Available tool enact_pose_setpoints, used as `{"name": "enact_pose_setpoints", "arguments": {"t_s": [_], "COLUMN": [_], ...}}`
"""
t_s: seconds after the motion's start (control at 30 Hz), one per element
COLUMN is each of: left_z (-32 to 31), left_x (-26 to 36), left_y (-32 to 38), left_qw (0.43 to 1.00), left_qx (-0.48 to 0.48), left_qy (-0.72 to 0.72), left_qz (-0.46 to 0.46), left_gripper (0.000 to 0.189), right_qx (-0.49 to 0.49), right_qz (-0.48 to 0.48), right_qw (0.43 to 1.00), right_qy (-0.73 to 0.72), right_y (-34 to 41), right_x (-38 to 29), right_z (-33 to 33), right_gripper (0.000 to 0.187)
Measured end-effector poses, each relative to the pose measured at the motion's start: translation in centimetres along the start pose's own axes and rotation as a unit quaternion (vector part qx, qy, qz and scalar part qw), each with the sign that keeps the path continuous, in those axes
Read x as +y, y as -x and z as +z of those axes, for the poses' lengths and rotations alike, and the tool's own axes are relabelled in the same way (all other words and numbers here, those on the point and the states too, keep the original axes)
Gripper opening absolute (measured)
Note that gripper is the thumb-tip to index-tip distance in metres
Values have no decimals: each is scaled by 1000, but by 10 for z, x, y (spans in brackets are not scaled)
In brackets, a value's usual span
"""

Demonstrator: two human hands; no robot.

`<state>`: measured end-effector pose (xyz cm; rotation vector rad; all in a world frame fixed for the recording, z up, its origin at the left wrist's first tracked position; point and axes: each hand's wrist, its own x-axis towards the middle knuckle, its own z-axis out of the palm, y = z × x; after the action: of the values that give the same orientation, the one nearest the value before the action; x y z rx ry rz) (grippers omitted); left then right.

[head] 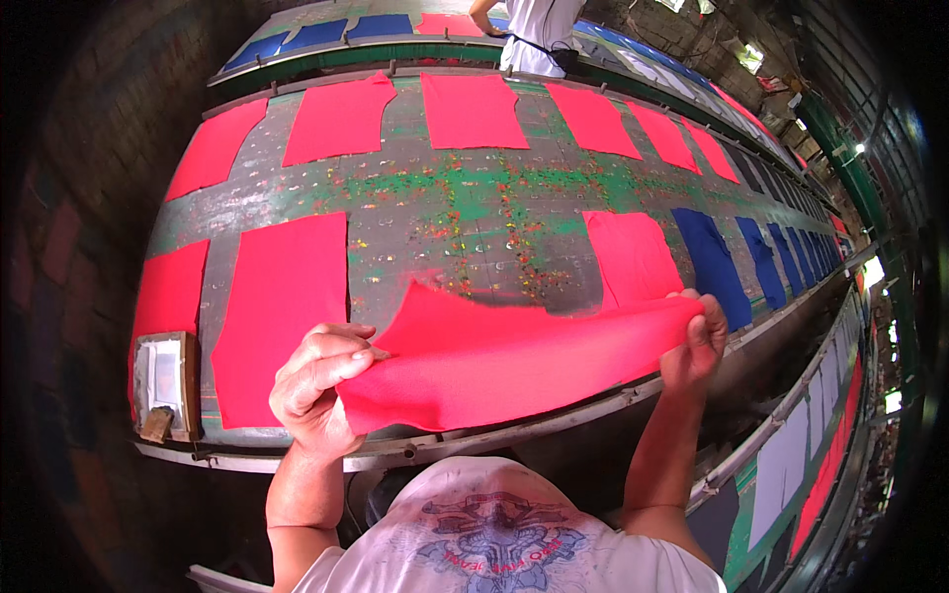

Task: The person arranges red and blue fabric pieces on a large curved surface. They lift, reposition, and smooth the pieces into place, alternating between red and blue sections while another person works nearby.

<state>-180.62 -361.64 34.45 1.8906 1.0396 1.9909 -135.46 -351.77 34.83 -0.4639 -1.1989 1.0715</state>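
A red cut fabric panel (504,356) is stretched between my two hands above the near edge of a long printing table (474,200). My left hand (322,385) pinches its left end between thumb and fingers. At the right end, my right hand (695,337) grips a corner. The panel's far edge sags onto or just over the tabletop; contact there is hard to tell. To the left a red panel (285,311) lies flat, and another red panel (634,256) lies right of the gap, partly behind the held cloth.
A small framed printing screen (164,378) with a wooden block (157,425) stands at the near left corner. Blue panels (712,259) continue rightward. Along the far side lie several red panels (474,111). A metal rail (519,441) edges the table. Another person (537,37) stands beyond it.
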Motion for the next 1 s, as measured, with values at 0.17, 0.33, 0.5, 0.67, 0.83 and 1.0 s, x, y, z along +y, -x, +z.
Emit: {"name": "enact_pose_setpoints", "arguments": {"t_s": [0.17,0.33,0.5,0.67,0.83,1.0], "left_z": [11,43,66,99,106,107], "left_x": [-44,-107,-74,-54,-74,-101], "left_y": [-40,-93,-129,-83,18,110], "left_qw": [963,926,984,983,933,866], "left_qx": [-102,4,94,94,106,190], "left_qy": [-250,-109,6,-23,-2,95], "left_qz": [-1,-362,-153,-153,-343,-453], "left_gripper": [24,20,28,33,32,40], "right_qx": [23,-32,-33,-50,-64,-57], "right_qz": [131,139,-42,-29,195,316], "right_qw": [978,963,988,988,969,932], "right_qy": [163,230,145,146,138,169], "right_y": [-52,-128,-175,-148,-78,2], "right_x": [30,83,52,53,111,159], "right_z": [4,5,-6,-44,-88,-120], "right_gripper": [11,22,18,18,34,34]}}
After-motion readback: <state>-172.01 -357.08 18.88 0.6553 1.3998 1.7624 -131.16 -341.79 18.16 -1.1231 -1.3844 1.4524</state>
